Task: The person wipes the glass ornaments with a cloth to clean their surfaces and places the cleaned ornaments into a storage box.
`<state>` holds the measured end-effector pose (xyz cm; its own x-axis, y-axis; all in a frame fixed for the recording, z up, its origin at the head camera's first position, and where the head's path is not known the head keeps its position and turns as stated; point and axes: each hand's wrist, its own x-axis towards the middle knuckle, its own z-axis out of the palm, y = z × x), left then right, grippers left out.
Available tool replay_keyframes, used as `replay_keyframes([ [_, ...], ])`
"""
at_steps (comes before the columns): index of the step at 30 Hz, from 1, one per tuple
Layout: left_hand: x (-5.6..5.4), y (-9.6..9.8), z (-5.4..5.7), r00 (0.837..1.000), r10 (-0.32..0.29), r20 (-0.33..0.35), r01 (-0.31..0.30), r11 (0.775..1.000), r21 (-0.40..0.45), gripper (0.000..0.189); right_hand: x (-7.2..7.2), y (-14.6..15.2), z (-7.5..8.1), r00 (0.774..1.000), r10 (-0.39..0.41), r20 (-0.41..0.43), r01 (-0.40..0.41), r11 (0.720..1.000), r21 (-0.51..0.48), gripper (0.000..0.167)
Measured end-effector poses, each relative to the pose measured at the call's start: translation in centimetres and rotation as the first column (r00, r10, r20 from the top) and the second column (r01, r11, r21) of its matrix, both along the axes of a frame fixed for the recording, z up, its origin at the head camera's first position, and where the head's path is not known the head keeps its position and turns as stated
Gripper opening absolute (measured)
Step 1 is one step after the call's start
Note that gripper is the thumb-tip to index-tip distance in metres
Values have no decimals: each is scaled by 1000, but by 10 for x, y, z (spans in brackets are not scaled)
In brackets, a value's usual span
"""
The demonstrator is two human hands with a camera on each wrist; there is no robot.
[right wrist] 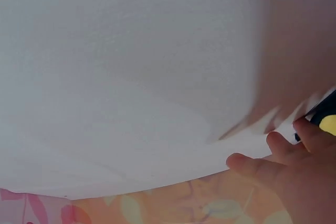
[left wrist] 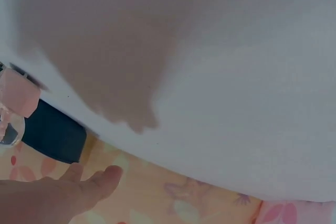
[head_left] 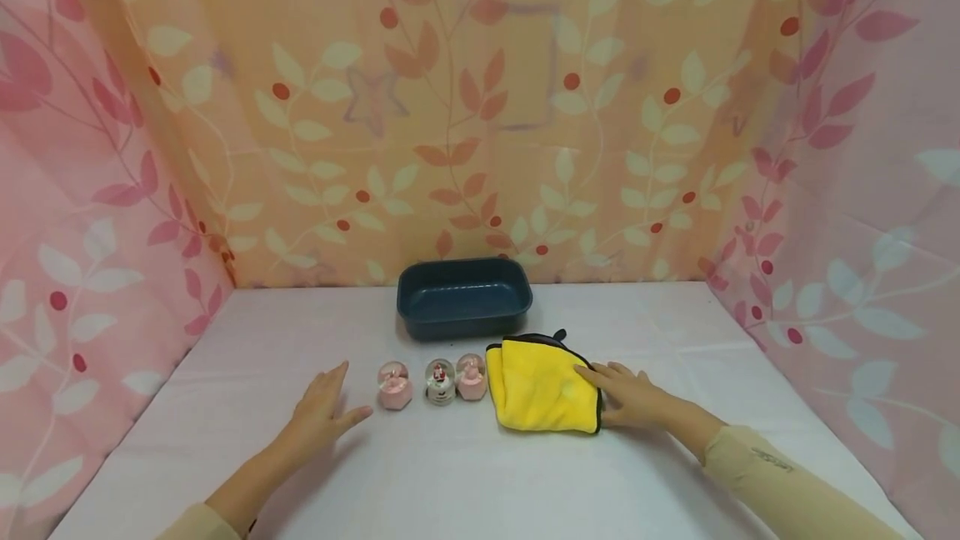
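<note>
A yellow cloth with black edging (head_left: 546,386) lies folded on the table. At its right edge is my right hand (head_left: 637,400), one fingertip over the cloth and the thumb beside the border. In the right wrist view this hand (right wrist: 299,166) has its fingers spread, a strip of the yellow cloth (right wrist: 328,124) behind them. My left hand (head_left: 318,413) hovers with thumb and fingers apart, left of a pink snow globe (head_left: 394,387). A snow globe with a red-and-white figure (head_left: 440,382) and another pink snow globe (head_left: 471,378) stand between that one and the cloth.
A dark blue rectangular basin (head_left: 465,327) stands behind the snow globes, near the table's back edge. Leaf-patterned curtains (head_left: 465,148) hang behind the white-covered table (head_left: 480,490) and along both sides.
</note>
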<state>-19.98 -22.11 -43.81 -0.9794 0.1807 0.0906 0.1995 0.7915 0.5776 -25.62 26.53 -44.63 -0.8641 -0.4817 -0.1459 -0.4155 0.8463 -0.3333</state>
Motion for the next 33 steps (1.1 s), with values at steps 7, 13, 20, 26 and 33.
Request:
replay_keyframes([
  [7,-5,4,2,1000,-28,5,28,998,51,84,1,-12,-2,992,49,-115,-46,999,29,68],
  [13,-9,13,4,996,-23,83,14,995,102,86,0,-20,-5,966,108,-236,-98,994,55,55],
  [20,-11,21,7,995,-23,95,9,989,149,84,-3,-28,-8,945,60,-321,-37,996,79,40],
  [26,-13,27,6,996,-17,90,3,988,156,82,-7,-35,-1,979,-194,-60,176,958,-224,58],
  [33,-15,30,4,992,-4,124,-18,985,172,81,-9,-39,4,875,-248,415,466,664,-585,75],
])
